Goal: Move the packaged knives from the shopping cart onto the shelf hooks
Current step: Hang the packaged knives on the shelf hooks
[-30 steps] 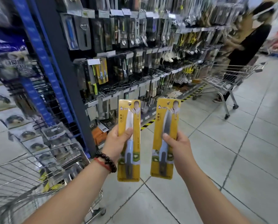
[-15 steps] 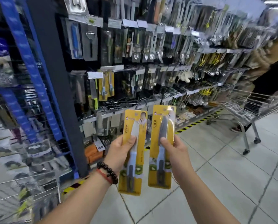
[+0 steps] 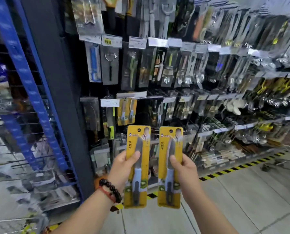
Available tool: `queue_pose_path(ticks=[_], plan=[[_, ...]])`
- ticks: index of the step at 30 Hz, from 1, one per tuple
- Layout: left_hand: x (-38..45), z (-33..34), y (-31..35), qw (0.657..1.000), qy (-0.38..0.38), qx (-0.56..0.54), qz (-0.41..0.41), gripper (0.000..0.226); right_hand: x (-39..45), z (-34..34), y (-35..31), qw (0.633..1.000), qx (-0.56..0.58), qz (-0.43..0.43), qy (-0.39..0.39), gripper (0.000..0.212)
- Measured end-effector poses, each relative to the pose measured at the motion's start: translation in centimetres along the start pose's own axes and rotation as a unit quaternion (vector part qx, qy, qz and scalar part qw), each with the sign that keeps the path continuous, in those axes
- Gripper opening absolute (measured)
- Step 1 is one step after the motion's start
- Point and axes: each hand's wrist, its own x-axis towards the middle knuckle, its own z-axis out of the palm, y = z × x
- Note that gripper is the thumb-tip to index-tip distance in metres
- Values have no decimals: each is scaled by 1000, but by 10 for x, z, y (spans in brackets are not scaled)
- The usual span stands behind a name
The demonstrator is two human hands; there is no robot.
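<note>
The left hand point(image 3: 124, 163) grips 1 yellow knife pack point(image 3: 137, 166) upright, thumb across its front. The right hand point(image 3: 183, 166) is closed on a 2nd pack point(image 3: 170, 168) just beside it, the 2 not touching. Beyond them, matching yellow packs point(image 3: 127, 111) hang on the shelf hooks point(image 3: 156, 93) among other utensils.
</note>
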Motion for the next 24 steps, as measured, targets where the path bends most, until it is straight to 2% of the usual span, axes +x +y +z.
queue_pose_path(ticks=[5,11,13,16,17,21,24], plan=[[66,25,0,998,59,7,3,16,93,-12,-1,997,-18,-24,-71,11],[120,33,-5,994,102,25,-5,16,184,4,0,994,-10,19,-112,14],[140,31,-10,992,121,38,-14,24,210,16,0,991,-12,29,-131,15],[172,27,-18,988,142,40,-34,56,255,37,4,987,-17,36,-153,16],[185,24,-23,988,146,41,-44,59,270,44,6,987,-22,38,-157,16],[226,15,-29,986,150,20,-69,22,324,77,16,984,-44,34,-171,15],[249,7,-35,986,150,-9,-78,15,355,103,18,975,-71,19,-210,14]])
